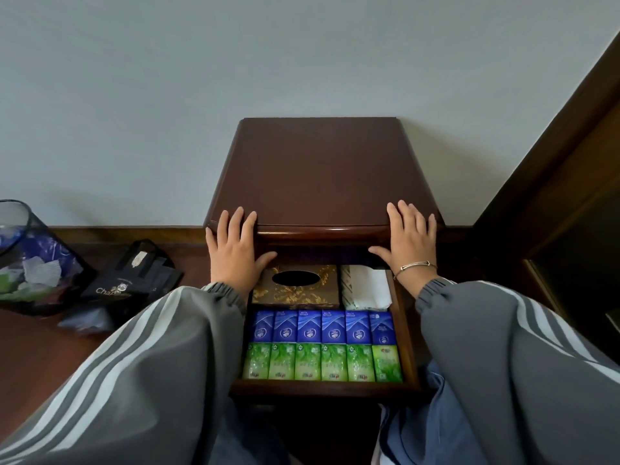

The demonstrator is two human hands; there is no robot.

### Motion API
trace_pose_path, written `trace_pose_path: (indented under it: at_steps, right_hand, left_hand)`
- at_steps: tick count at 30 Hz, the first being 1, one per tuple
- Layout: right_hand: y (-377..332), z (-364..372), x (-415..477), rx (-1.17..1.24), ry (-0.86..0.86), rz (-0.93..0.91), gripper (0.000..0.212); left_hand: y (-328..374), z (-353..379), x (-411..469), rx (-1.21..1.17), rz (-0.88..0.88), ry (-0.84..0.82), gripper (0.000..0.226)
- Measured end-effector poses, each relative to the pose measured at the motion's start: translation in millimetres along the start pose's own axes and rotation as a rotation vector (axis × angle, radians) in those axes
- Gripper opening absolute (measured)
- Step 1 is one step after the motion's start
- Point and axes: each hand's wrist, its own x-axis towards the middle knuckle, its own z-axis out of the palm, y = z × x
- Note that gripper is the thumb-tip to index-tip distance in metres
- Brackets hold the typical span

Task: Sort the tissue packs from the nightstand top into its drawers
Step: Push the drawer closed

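Tissue packs (322, 345) lying in rows in drawer (407, 333) | left hand (235, 251) and right hand (407, 241) – fingers flat, resting on nightstand (318, 172) front edge, grasping nothing

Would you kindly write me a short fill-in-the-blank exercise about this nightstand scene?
The drawer is ___.
The packs behind the green packs are coloured ___.
The green row holds ___ packs.
The left hand and right hand rest on the nightstand, holding ___.
Missing words: open, blue, six, nothing.
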Motion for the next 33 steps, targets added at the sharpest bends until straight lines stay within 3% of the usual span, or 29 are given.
trace_pose_path:
  at_steps: [3,5,7,9,11,13,15,19,24,28,33]
  right_hand:
    - [-4.6,-15.7,-10.4,0.262,-0.092,0.026,0.088]
    - [-7.9,-28.3,-35.2,0.688,-0.138,0.067,0.072]
    - [-11.6,-33.1,-76.2,1.172,-0.272,0.235,0.05]
    - [-11.0,-26.4,-119.6,1.44,-0.563,0.551,0.034]
    - [-2.8,-13.5,-151.2,1.528,-0.965,0.825,0.049]
    - [5.6,-0.7,-170.6,1.643,-1.238,0.997,0.071]
    - [8.6,4.9,-180.1,1.738,-1.345,1.135,0.085]
    - [4.5,5.6,-182.9,1.8,-1.244,1.362,0.089]
    - [-3.2,10.1,-184.5,1.939,-0.961,1.465,0.087]
    - [6.2,12.6,-173.7,2.087,-0.831,1.441,0.1]
    - [10.4,24.1,-123.7,2.149,-0.725,1.344,0.103]
  left_hand:
    - [5.3,-21.3,-20.5,-0.377,-0.07,-0.037,0.079]
    - [10.7,-30.4,-52.2,-0.698,-0.259,-0.076,0.069]
    - [14.7,-32.9,-92.6,-1.08,-0.628,-0.31,0.053]
    - [17.6,-33.7,-131.9,-1.402,-1.008,-0.732,0.035]
    - [21.9,-34.1,-163.6,-1.499,-1.203,-1.0,0.036]
    - [26.2,-30.2,-184.1,-1.554,-1.325,-1.033,0.064]
    - [33.6,-27.1,-192.8,-1.645,-1.434,-0.966,0.082]
    - [35.0,-19.3,-189.7,-1.785,-1.482,-0.781,0.084]
    - [27.8,-17.5,-194.7,-1.987,-1.413,-0.702,0.095]
    - [26.4,-14.3,-189.6,-2.102,-1.39,-0.531,0.098]
    - [30.0,7.0,-141.5,-2.086,-1.252,-0.52,0.089]
